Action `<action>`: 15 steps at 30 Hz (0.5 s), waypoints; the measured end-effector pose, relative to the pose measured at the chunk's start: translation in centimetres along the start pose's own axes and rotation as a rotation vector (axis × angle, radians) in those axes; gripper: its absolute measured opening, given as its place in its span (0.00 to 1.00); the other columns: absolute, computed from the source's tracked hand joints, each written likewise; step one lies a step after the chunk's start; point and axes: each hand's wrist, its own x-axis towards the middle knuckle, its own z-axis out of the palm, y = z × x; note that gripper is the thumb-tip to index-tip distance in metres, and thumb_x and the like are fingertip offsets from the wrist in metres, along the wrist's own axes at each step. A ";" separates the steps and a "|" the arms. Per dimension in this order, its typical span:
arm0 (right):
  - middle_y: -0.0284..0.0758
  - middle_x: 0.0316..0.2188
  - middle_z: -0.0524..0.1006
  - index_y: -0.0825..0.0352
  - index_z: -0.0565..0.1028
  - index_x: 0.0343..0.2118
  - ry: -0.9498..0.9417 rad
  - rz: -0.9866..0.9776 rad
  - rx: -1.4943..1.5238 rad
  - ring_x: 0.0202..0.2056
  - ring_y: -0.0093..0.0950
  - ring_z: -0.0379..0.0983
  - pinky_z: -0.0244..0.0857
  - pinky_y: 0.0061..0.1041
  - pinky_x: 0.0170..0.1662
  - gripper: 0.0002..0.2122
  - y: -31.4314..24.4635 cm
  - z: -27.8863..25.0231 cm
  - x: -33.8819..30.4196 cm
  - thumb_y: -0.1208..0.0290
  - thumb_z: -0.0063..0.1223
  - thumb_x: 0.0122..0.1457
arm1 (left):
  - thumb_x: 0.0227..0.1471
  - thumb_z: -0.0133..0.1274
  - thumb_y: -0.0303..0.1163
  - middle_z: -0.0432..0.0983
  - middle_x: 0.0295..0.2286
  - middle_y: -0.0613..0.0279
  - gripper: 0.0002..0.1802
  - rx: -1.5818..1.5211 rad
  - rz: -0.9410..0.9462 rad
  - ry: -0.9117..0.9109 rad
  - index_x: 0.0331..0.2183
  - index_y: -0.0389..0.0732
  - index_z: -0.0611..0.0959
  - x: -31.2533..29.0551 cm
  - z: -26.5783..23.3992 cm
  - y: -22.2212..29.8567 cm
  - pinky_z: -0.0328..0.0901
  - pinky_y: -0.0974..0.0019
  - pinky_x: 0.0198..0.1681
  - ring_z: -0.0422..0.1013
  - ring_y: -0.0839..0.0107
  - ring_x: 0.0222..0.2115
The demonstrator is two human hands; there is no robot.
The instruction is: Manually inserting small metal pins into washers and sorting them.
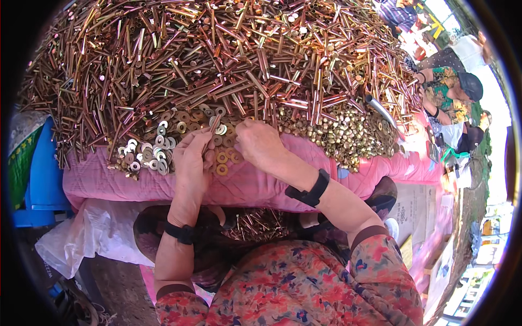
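- Your left hand [191,152] is clamped on a tube [216,124], long axis pointing away.
- Your right hand [260,143] is near its right; grip unclear.

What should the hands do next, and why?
Perhaps bring the right hand a little closer to the copper-coloured rod. The left hand has it in its grip with one end sticking up, and the right hand is nearby but apart from it, fingers bent. I can't tell whether those fingers hold anything.
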 end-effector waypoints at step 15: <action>0.42 0.25 0.75 0.70 0.71 0.26 0.157 0.330 0.387 0.27 0.39 0.74 0.67 0.33 0.30 0.06 0.4 -1.0 -0.6 0.73 0.53 0.49 | 0.46 0.54 0.25 0.73 0.18 0.67 0.07 0.125 0.007 -0.017 0.31 0.33 0.79 -1.0 0.5 -1.3 0.50 0.83 0.14 0.60 0.87 0.12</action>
